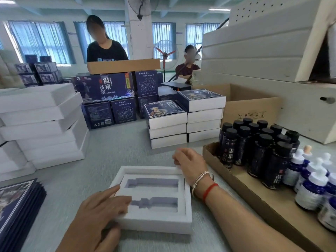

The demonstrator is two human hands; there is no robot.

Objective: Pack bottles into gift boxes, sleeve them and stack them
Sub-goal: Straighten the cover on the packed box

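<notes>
I'm looking at a packing workshop: stacked white cardboard gift boxes mid-frame, navy printed cartons behind, wall-mounted black fan at top.

Curtained windows, white pillar, wall fan

Lying open ahead: bare table beyond the gift box. Crowding the right: bottle tray. Blocking the left: white boxes; behind, 2 sleeved stacks.
</notes>
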